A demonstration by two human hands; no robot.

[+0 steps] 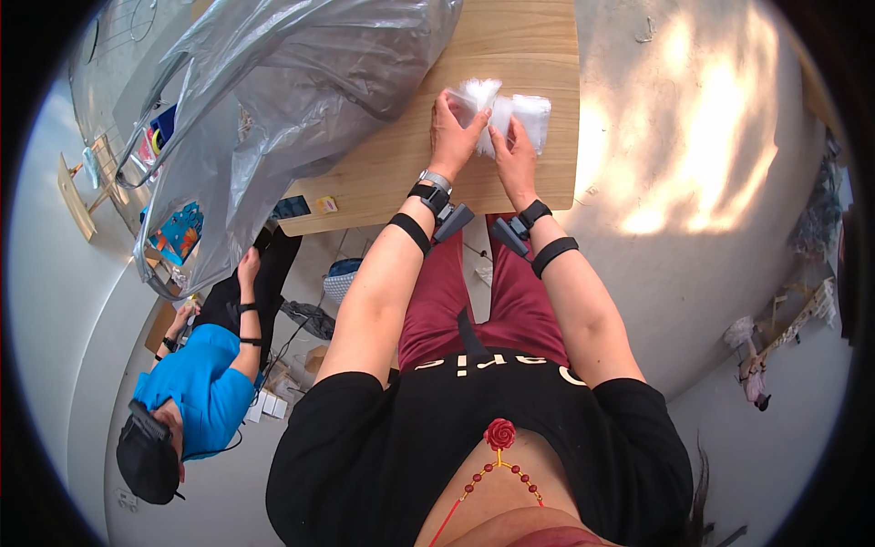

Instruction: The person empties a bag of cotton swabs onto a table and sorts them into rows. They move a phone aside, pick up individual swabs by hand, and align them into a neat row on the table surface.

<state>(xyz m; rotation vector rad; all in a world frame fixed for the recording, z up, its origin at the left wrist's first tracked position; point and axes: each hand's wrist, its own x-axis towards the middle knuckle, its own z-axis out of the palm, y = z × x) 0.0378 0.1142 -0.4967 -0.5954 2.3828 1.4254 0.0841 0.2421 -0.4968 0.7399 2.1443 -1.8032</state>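
1. White, see-through plastic bundle (478,94), and our left hand (451,139) has it, thumb and fingers clamped on its sides; its frilly end points away from us, leaning right.
2. Over to our right hand (516,164): thumb and forefinger slightly apart, tips up against the plastic. Are they pinching? We cannot tell.
3. Just right of those fingertips we spot a flat plastic stack (534,117), long axis running away from us.
4. Beneath all our fingers, wooden tabletop (529,46); left of them, a big grey bag (305,91).
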